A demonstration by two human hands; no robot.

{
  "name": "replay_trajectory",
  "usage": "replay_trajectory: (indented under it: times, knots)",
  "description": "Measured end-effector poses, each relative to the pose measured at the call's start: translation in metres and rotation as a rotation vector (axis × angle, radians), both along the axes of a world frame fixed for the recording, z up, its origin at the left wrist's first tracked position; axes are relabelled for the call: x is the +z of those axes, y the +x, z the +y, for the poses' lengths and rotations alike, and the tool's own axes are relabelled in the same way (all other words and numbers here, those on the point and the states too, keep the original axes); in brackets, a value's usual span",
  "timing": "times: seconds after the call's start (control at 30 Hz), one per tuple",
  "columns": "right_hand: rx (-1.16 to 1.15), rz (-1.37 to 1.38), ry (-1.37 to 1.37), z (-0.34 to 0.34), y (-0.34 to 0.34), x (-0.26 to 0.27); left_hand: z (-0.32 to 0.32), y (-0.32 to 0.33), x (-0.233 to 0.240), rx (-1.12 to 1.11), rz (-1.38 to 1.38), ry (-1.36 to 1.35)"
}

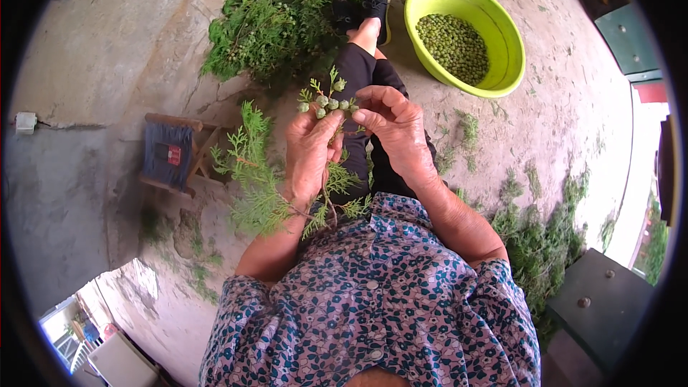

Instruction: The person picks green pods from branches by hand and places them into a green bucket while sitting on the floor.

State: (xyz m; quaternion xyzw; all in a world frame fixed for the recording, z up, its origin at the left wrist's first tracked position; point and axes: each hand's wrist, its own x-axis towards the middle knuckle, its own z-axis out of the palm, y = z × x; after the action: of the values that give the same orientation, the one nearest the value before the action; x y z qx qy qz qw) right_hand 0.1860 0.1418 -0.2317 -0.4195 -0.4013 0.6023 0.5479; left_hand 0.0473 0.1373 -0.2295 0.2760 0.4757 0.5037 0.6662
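Observation:
My left hand (312, 148) grips a leafy conifer sprig (252, 172), likely arborvitae, above my lap. Its scale-like foliage hangs over my wrist and forearm. A cluster of round, pale green cones (332, 104) sticks up from between the thumb and fingers. At the cluster's right end, the thumb and forefinger of my right hand (395, 123) close on the outermost cone (353, 109). Ahead and to the right, a lime-green plastic basin (502, 59) stands on the floor, holding many loose green cones (451, 45) like these.
A heap of cut conifer branches (269, 21) lies ahead, by my black shoes (376, 2). To the left is a folding stool (166, 153) with a dark woven seat. More greenery (537, 231) lies at the right, beside a dark panel (602, 301). Scraps litter the concrete floor.

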Motion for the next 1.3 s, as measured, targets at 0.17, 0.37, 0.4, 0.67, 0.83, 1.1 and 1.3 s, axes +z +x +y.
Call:
replay_trajectory:
  times: [0.17, 0.37, 0.4, 0.67, 0.83, 1.1, 1.3]
  knots:
    - [-0.035, -0.170, 0.144, 0.001, -0.004, -0.009, 0.000, 0.003, 0.003, -0.019, 0.008, 0.036]
    - [-0.045, -0.536, 0.275, 0.002, -0.005, -0.008, -0.001, 0.001, -0.004, -0.025, 0.075, 0.041]
    - [-0.075, -0.507, 0.244, 0.002, -0.007, -0.010, -0.001, 0.001, -0.004, -0.025, 0.076, 0.042]
    - [-0.022, -0.336, 0.035, -0.001, -0.003, -0.003, 0.001, -0.004, 0.000, -0.103, 0.055, -0.046]
    - [0.081, 0.110, -0.203, 0.001, 0.000, -0.006, 0.002, -0.004, 0.003, -0.063, -0.135, -0.085]
    - [0.185, 0.116, -0.138, 0.002, 0.001, -0.005, -0.001, -0.002, 0.001, -0.100, 0.078, -0.006]
    - [0.128, 0.079, -0.088, 0.002, -0.006, -0.005, -0.001, 0.001, -0.001, -0.080, 0.191, 0.047]
